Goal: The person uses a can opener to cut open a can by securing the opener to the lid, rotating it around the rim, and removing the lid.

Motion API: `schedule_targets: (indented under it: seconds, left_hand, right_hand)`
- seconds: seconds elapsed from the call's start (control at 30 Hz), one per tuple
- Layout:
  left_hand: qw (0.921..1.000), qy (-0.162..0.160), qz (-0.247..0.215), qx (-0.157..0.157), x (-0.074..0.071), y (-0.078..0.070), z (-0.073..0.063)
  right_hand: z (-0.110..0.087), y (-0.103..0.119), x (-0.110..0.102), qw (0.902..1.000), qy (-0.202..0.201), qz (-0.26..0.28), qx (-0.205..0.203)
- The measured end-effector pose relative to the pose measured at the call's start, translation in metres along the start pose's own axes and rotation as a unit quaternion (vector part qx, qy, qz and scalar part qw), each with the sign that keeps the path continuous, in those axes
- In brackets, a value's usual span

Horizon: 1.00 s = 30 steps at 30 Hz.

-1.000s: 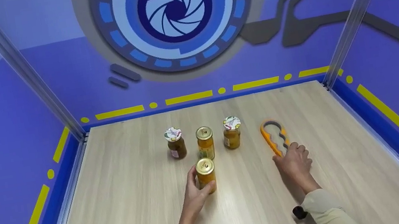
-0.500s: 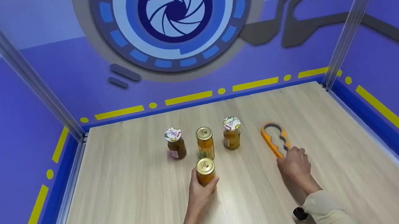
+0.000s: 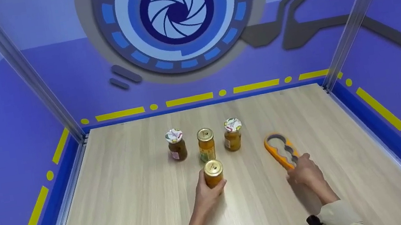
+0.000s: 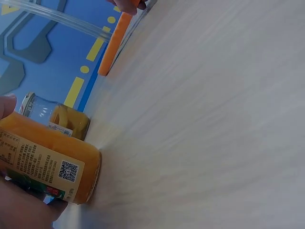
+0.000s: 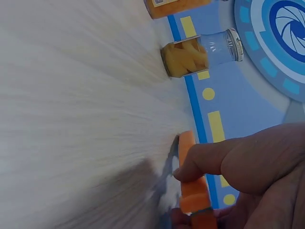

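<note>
My left hand (image 3: pixel 206 196) grips an upright jar (image 3: pixel 213 169) with a gold lid and orange contents, fingers and thumb round its sides. In the left wrist view the label with a QR code shows on this jar (image 4: pixel 47 160). To the right, my right hand (image 3: pixel 306 171) holds the near end of an orange and grey jar opener (image 3: pixel 275 156), whose wavy inner edges face each other. The right wrist view shows thumb and fingers round the jar opener (image 5: pixel 194 200). Its near end is hidden by the hand.
Behind the held jar stand a second gold-lidded jar (image 3: pixel 206 145), a dark jar (image 3: pixel 177 147) with a patterned lid, and a jar of yellowish pieces (image 3: pixel 233 139). Blue-purple panels (image 3: pixel 181 87) border the wooden tabletop (image 3: pixel 130 202) at the back and sides.
My right hand has closed round the jar opener and drawn it nearer and slightly right. My left hand has shifted the gripped jar a little to the right. The other jars stay put.
</note>
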State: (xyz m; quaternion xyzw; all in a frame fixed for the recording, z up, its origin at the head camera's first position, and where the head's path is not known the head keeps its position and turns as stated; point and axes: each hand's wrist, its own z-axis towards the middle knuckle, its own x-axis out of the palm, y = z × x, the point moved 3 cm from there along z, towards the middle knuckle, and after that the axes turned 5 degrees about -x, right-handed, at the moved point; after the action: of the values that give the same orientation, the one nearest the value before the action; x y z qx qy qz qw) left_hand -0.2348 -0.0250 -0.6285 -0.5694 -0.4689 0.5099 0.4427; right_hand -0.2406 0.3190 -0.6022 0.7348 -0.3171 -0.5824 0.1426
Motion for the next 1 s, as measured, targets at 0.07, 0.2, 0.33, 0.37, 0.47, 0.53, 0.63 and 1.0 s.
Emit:
schedule_targets:
  seconds: [0.07, 0.2, 0.33, 0.37, 0.47, 0.53, 0.63, 1.0]
  left_hand:
    - [1.0, 0.004, 0.003, 0.002, 0.003, 0.0, 0.0]
    - [0.9998, 0.02, 0.006, -0.007, 0.011, -0.001, -0.001]
    - [0.9993, 0.037, 0.009, -0.005, 0.019, -0.003, -0.002]
    - [0.9992, 0.039, 0.011, -0.001, 0.02, -0.004, -0.003]
    - [0.9987, 0.049, 0.015, 0.003, 0.024, -0.005, -0.004]
    - [0.9983, 0.055, 0.016, 0.002, 0.027, -0.006, -0.005]
    - [0.9972, 0.072, 0.016, -0.004, 0.031, -0.006, -0.007]
    - [0.9946, 0.097, 0.033, 0.016, 0.039, -0.012, -0.008]
  right_hand:
    - [-0.004, -0.001, 0.0, 0.9999, -0.005, -0.015, -0.007]
    - [-0.015, -0.001, -0.002, 0.9987, -0.023, -0.042, -0.019]
    - [-0.026, 0.005, -0.003, 0.9968, -0.056, -0.047, -0.03]
    - [-0.03, 0.008, -0.003, 0.9962, -0.066, -0.045, -0.035]
    - [-0.039, 0.019, -0.006, 0.9934, -0.093, -0.036, -0.057]
    - [-0.047, 0.027, -0.007, 0.9914, -0.106, -0.029, -0.071]
    - [-0.057, 0.04, -0.008, 0.989, -0.116, -0.028, -0.088]
    - [-0.083, 0.09, -0.005, 0.9761, -0.125, -0.035, -0.174]
